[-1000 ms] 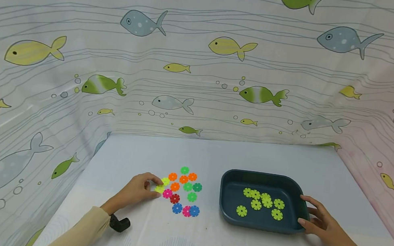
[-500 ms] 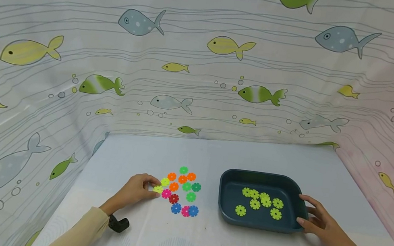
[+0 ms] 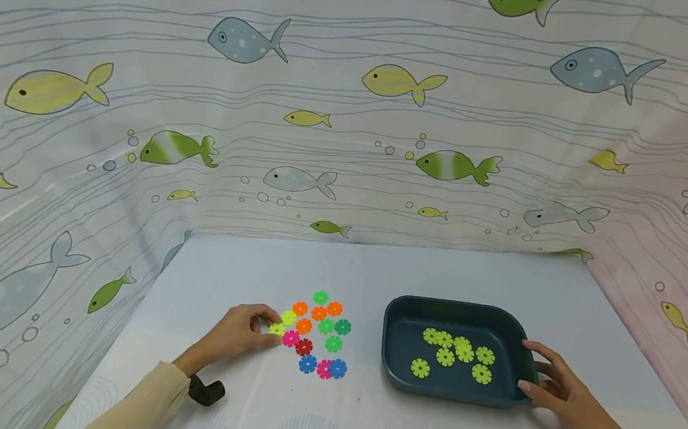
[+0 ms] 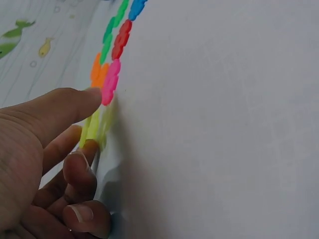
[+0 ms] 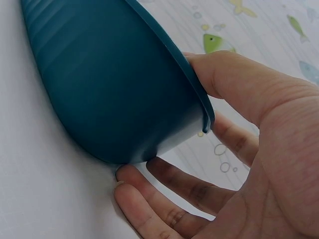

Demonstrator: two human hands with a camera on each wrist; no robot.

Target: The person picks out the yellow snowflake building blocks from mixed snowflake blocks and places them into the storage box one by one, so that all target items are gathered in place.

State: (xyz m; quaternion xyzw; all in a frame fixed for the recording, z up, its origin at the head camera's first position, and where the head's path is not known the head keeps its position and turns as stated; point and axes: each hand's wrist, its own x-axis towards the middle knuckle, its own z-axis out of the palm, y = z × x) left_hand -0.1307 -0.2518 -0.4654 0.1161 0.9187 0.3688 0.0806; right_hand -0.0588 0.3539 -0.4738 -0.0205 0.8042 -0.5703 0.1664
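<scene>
At the left edge of a group of flat notched snowflake discs, my left hand (image 3: 242,329) pinches a yellow snowflake disc (image 3: 276,331) between thumb and fingers. In the left wrist view the thumb of that hand (image 4: 55,134) lies beside the disc's edge, and fingers partly hide the disc. Another yellow disc (image 3: 288,318) lies just behind it. My right hand (image 3: 560,384) grips the right end of a dark blue-green tray (image 3: 392,376). In the right wrist view its thumb lies over the tray's rim (image 5: 199,94), with fingers below against the outer wall.
Several yellow-green discs (image 3: 445,357) lie inside the tray. Loose orange (image 3: 303,326), green (image 3: 333,343), pink (image 3: 291,338), dark red (image 3: 303,346) and blue discs (image 3: 308,364) lie on the white table (image 3: 262,262). A fish-print curtain (image 3: 253,119) surrounds the table's back and sides.
</scene>
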